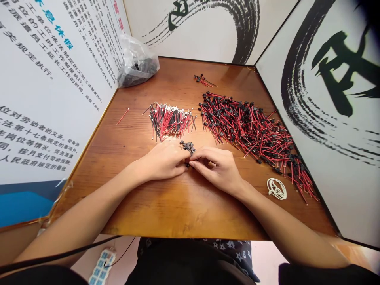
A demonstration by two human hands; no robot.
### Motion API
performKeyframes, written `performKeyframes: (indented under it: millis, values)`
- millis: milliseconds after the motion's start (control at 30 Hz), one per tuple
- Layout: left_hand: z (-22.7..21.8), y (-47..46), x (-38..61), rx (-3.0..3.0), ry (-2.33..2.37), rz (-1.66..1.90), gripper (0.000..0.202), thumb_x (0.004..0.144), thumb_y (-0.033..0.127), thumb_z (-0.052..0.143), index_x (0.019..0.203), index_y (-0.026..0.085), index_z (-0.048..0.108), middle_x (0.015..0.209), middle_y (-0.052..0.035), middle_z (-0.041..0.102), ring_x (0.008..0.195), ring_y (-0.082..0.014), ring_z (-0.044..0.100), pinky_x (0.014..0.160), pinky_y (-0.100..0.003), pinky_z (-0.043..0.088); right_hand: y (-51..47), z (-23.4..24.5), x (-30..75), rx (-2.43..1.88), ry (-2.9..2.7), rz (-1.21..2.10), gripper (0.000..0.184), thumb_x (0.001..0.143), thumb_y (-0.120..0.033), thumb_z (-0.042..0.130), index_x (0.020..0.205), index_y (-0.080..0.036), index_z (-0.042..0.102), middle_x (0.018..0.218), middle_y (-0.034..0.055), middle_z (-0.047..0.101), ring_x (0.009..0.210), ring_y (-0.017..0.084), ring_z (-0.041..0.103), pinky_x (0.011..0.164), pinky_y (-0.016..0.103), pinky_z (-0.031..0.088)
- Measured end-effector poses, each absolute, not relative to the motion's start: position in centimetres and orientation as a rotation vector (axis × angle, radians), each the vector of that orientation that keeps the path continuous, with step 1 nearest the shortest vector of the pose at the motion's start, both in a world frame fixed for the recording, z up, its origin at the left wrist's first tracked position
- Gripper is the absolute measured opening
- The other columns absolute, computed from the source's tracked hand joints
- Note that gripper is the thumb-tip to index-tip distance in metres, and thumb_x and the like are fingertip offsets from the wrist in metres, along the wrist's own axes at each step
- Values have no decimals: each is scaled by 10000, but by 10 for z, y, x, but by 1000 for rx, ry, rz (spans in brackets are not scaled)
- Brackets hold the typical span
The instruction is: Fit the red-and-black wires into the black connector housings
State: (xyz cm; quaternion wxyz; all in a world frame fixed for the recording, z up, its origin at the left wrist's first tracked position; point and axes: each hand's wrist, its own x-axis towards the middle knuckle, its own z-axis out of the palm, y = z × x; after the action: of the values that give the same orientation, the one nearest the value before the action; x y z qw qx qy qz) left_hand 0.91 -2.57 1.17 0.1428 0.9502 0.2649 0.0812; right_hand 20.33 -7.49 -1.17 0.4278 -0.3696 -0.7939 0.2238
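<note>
My left hand [164, 160] and my right hand [218, 168] rest together at the middle of the wooden table [166, 209], fingertips meeting in a pinch. Between them is a small dark piece [188, 163], too small to name. Just beyond the fingertips lies a little heap of black connector housings [187, 147]. Farther back sits a bundle of short red and black wires [170, 119] with bare ends.
A large pile of red-black wires fitted with black connectors [252, 132] spreads along the right side. A small cluster [203, 80] and a plastic bag [136, 63] lie at the back. One loose red wire [122, 116] lies left. White rubber bands [276, 188] lie right. Printed panels wall three sides.
</note>
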Motion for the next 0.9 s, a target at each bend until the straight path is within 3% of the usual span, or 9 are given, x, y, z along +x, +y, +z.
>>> performKeyframes:
  millis: [633,900]
  values:
    - [13,-26,8,2645,767,306,75,818,173,586,772,150,641,639,6,585,573,-121,502,546,-246,344,-73,-8,212,-949,-2029,558,69,899,-167,603,843,-170,642,757,43,679,639,140,584,607,273,456]
    - [15,-29,10,2498,750,642,59,778,113,588,769,135,642,644,-10,644,553,-105,565,559,-220,450,-74,-1,214,-962,-1911,451,54,878,-183,644,828,-195,660,767,22,702,633,140,618,585,281,478]
